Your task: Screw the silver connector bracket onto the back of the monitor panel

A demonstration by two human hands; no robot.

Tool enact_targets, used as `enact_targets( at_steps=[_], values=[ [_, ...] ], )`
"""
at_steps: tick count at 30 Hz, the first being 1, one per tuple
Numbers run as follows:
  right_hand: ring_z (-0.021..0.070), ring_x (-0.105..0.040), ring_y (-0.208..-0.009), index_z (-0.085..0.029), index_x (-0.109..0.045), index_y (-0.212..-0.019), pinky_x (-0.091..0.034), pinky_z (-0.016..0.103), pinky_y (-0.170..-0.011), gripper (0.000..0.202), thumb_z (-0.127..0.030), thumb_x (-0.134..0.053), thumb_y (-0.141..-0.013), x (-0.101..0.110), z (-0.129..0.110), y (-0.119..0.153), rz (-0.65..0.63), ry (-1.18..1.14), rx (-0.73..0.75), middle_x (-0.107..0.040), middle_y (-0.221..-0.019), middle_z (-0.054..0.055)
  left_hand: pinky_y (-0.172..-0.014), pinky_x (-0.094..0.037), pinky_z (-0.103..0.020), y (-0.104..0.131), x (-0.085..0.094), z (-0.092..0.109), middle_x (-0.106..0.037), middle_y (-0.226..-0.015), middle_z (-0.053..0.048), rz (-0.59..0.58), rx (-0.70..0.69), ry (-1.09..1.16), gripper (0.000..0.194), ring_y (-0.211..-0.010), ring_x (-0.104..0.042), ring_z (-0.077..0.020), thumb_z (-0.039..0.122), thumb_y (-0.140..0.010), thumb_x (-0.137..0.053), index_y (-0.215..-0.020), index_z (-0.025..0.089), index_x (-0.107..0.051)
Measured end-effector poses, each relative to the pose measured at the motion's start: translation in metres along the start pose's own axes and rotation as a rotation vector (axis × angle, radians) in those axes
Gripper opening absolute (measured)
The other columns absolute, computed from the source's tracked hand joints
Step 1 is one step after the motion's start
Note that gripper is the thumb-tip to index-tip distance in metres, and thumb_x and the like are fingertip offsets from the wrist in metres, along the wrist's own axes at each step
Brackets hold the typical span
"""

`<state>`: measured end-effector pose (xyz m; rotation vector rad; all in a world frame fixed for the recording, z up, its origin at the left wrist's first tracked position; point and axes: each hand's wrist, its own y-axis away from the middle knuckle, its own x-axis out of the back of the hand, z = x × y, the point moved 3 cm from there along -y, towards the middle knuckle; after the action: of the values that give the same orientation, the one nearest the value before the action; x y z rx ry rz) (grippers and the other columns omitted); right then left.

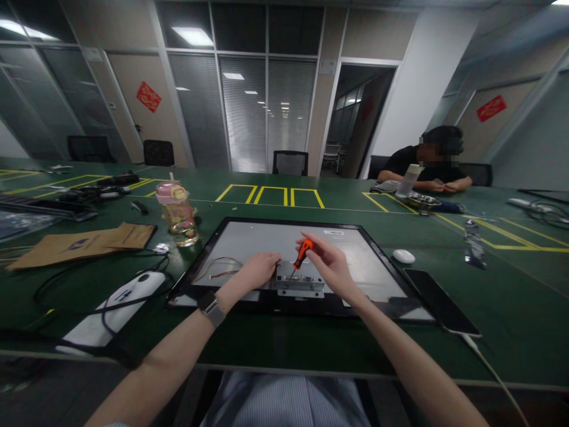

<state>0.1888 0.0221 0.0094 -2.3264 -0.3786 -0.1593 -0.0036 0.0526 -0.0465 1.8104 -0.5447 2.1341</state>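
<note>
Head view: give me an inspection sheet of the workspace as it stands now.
Surface: green table with yellow markings.
Job's things: flat display panel lying flat; metal bracket at its near edge; orange-and-black screwdriver tilted, shaft down toward the bracket; tip contact unclear.
Clutter: pink-lidded bottle, brown paper bag, smartphone, small white case.
Hands: right hand grips the screwdriver; left hand is at the bracket's left end, grip unclear.
Cables: white cable at the smartphone; black cable across a white oblong device; thin wires on the panel.
Surroundings: seated person across the table; office chairs.
</note>
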Motion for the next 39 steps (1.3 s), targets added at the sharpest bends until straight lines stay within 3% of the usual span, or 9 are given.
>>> enact_targets(
  at_steps=[4, 10, 13, 18, 24, 27, 32, 37, 39],
  values=[
    [0.0191, -0.061, -0.082, -0.026, -0.071, -0.103, -0.053, 0.035, -0.078, 0.020, -0.030, -0.070, -0.084, 0.003, -0.002, -0.001, 0.115, 0.160, 0.056, -0.062, -0.089, 0.004, -0.085, -0.049, -0.034, -0.001, -0.002, -0.001, -0.069, -0.108, -0.010, 0.009, -0.007, 0.010, 0.031, -0.100, -0.066, -0.0236, 0.014, -0.094, -0.037, -0.116, 0.020, -0.059],
    [0.0216, -0.063, -0.103, -0.030, -0.061, -0.127, -0.051, 0.041, -0.093, 0.033, -0.031, -0.047, -0.098, 0.000, -0.007, 0.000, -0.039, 0.019, 0.010, -0.061, -0.119, 0.009, -0.087, -0.049, -0.035, 0.000, -0.001, -0.001, -0.069, -0.110, -0.011, 0.007, -0.012, 0.013, 0.031, -0.102, -0.066, -0.0244, 0.014, -0.094, -0.037, -0.114, 0.019, -0.060],
    [0.0200, -0.065, -0.096, -0.031, -0.061, -0.127, -0.053, 0.039, -0.088, 0.033, -0.031, -0.052, -0.096, 0.000, -0.003, 0.000, -0.021, -0.022, -0.027, -0.065, -0.108, 0.007, -0.089, -0.048, -0.035, 0.000, -0.001, -0.001, -0.069, -0.111, -0.011, 0.009, -0.013, 0.021, 0.032, -0.103, -0.065, -0.0242, 0.013, -0.094, -0.036, -0.115, 0.019, -0.060],
    [0.0174, -0.060, -0.083, -0.029, -0.072, -0.105, -0.054, 0.033, -0.076, 0.021, -0.030, -0.070, -0.084, 0.003, 0.003, -0.001, 0.108, 0.051, 0.017, -0.060, -0.093, 0.004, -0.085, -0.049, -0.034, 0.001, -0.001, -0.002, -0.069, -0.110, -0.010, 0.021, -0.015, 0.021, 0.032, -0.100, -0.066, -0.0239, 0.014, -0.094, -0.037, -0.118, 0.020, -0.058],
    [0.0208, -0.064, -0.105, -0.033, -0.051, -0.138, -0.050, 0.043, -0.096, 0.040, -0.030, -0.044, -0.099, -0.002, 0.001, 0.003, -0.042, -0.075, -0.023, -0.063, -0.122, 0.008, -0.085, -0.049, -0.035, 0.000, 0.001, 0.000, -0.070, -0.110, -0.011, 0.003, -0.008, -0.009, 0.031, -0.101, -0.066, -0.0250, 0.015, -0.094, -0.037, -0.114, 0.019, -0.060],
    [0.0192, -0.067, -0.094, -0.032, -0.055, -0.135, -0.054, 0.040, -0.088, 0.038, -0.029, -0.050, -0.097, -0.002, 0.003, 0.003, 0.004, -0.044, -0.022, -0.067, -0.110, 0.006, -0.086, -0.049, -0.034, 0.000, 0.001, 0.001, -0.070, -0.110, -0.010, -0.004, -0.006, -0.008, 0.030, -0.102, -0.066, -0.0242, 0.015, -0.094, -0.037, -0.113, 0.019, -0.061],
    [0.0181, -0.062, -0.081, -0.026, -0.071, -0.110, -0.054, 0.034, -0.076, 0.024, -0.029, -0.065, -0.087, 0.002, -0.001, 0.001, 0.128, 0.186, 0.065, -0.063, -0.088, 0.004, -0.085, -0.049, -0.034, -0.001, -0.001, -0.001, -0.069, -0.110, -0.010, 0.018, -0.019, 0.000, 0.031, -0.101, -0.066, -0.0245, 0.014, -0.094, -0.037, -0.115, 0.019, -0.059],
    [0.0213, -0.064, -0.103, -0.029, -0.056, -0.133, -0.053, 0.041, -0.090, 0.037, -0.030, -0.045, -0.098, -0.001, -0.006, 0.001, -0.001, 0.061, 0.045, -0.063, -0.118, 0.009, -0.087, -0.049, -0.034, -0.002, -0.003, -0.002, -0.070, -0.109, -0.011, 0.007, -0.010, -0.017, 0.031, -0.101, -0.066, -0.0241, 0.014, -0.095, -0.037, -0.115, 0.019, -0.060],
    [0.0211, -0.065, -0.103, -0.030, -0.054, -0.135, -0.054, 0.041, -0.090, 0.038, -0.029, -0.046, -0.098, -0.002, -0.004, 0.002, -0.004, 0.014, 0.027, -0.063, -0.120, 0.009, -0.089, -0.048, -0.035, -0.002, -0.003, -0.002, -0.070, -0.111, -0.011, 0.002, -0.003, -0.017, 0.032, -0.103, -0.066, -0.0238, 0.015, -0.095, -0.036, -0.117, 0.019, -0.059]
  ],
)
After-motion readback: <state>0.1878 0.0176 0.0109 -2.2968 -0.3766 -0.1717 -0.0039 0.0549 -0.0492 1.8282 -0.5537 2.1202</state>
